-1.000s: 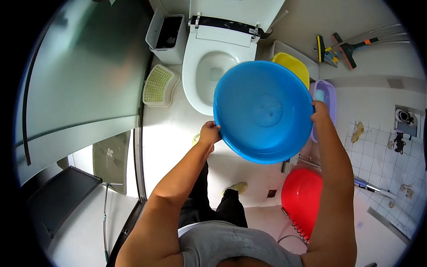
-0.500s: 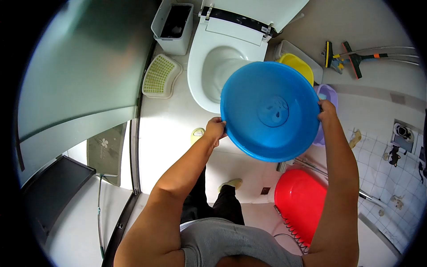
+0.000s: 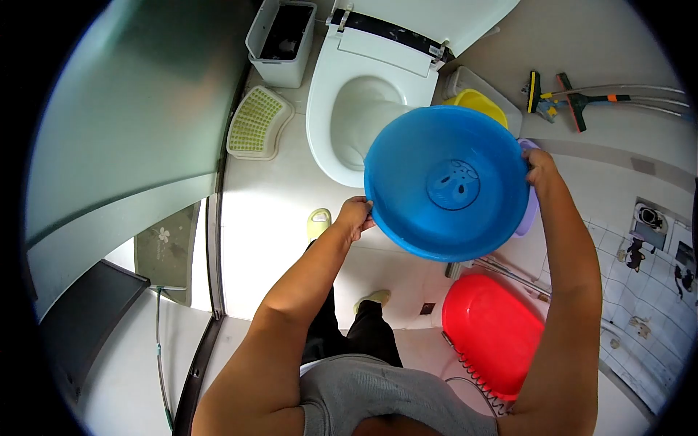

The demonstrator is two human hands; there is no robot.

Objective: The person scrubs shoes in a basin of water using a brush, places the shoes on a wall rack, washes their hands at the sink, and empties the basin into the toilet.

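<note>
Held out in front of me is a big round blue plastic basin (image 3: 414, 189), its inside facing up toward my head. My left hand (image 3: 356, 216) grips its rim at the lower left, and my right hand (image 3: 539, 166) grips the opposite rim at the right. Some of my fingers are hidden behind the rim. A little liquid or wet marks show on the basin's bottom ring. The basin's left edge overlaps the white toilet (image 3: 327, 109), whose lid is up and whose bowl is partly covered from view.
A white bin (image 3: 280, 73) and a green-topped step stool (image 3: 258, 123) stand left of the toilet. Yellow (image 3: 480, 102) and purple (image 3: 529, 214) basins sit behind the blue one. A red tub (image 3: 487, 334) lies at lower right. Squeegees (image 3: 574, 102) lean at upper right; a glass door (image 3: 138, 109) is at left.
The basin has shifted slightly to the right in view, and both hands keep hold of its rim. The camera view has also moved a little.
</note>
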